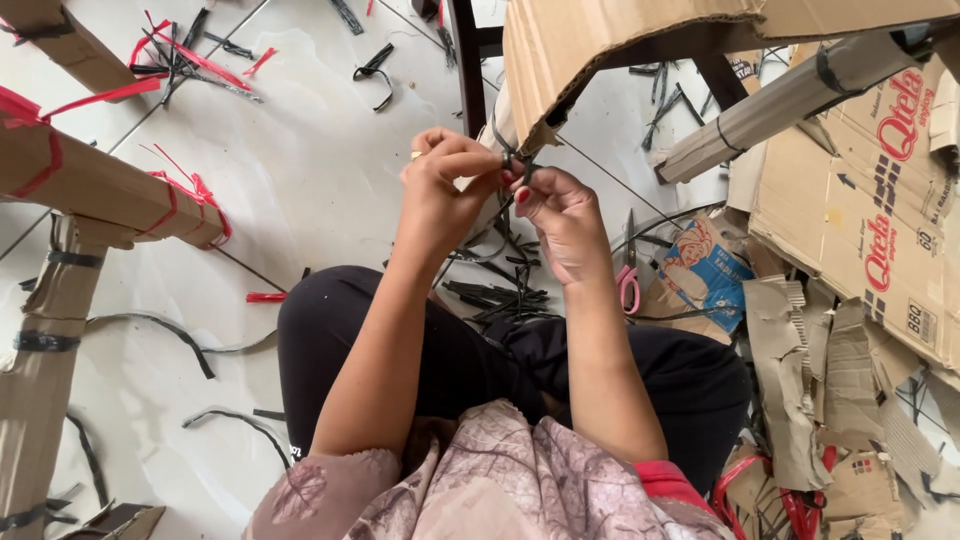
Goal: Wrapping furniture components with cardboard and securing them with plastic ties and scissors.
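Observation:
My left hand (445, 185) and my right hand (562, 215) meet at a thin black plastic strap (516, 160), both pinching it with the fingertips. The strap runs around a cardboard-wrapped furniture leg (500, 125) under a big sheet of cardboard (600, 45). I sit on the floor with black trousers and a patterned top. A pile of black strap pieces (500, 290) lies on the floor just below my hands.
Cardboard-wrapped furniture parts bound with red strap (100, 185) and black strap (45, 340) stand at the left. Torn cardboard boxes (860, 230) heap up at the right. Pink-handled scissors (628, 280) lie beside my right wrist. Strap offcuts (200, 55) litter the pale tiled floor.

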